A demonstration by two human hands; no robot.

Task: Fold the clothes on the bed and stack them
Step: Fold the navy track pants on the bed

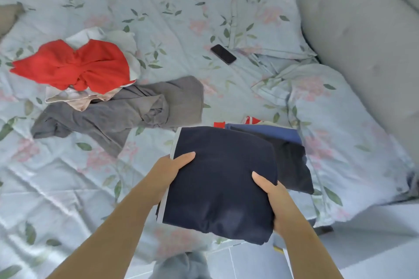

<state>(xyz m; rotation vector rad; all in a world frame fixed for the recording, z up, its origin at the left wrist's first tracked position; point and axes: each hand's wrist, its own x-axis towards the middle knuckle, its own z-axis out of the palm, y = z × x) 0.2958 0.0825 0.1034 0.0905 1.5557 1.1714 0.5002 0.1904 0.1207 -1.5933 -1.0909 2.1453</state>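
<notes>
Hands, left [174, 166] and right [271, 190], clamp thumbs over a folded navy garment [217, 186] held at 5 o'clock, beside the stack [288, 142]. Soft, light, floppy; best gripped by both side edges.

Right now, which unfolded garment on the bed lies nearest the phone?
The grey garment: its upper right corner reaches closest to the black phone. The red garment and the white garment under it lie farther left.

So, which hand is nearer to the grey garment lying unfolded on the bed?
Left. The left hand grips the folded navy garment at its left edge, on the side toward the grey garment; the right hand grips the opposite edge, farther away.
</notes>
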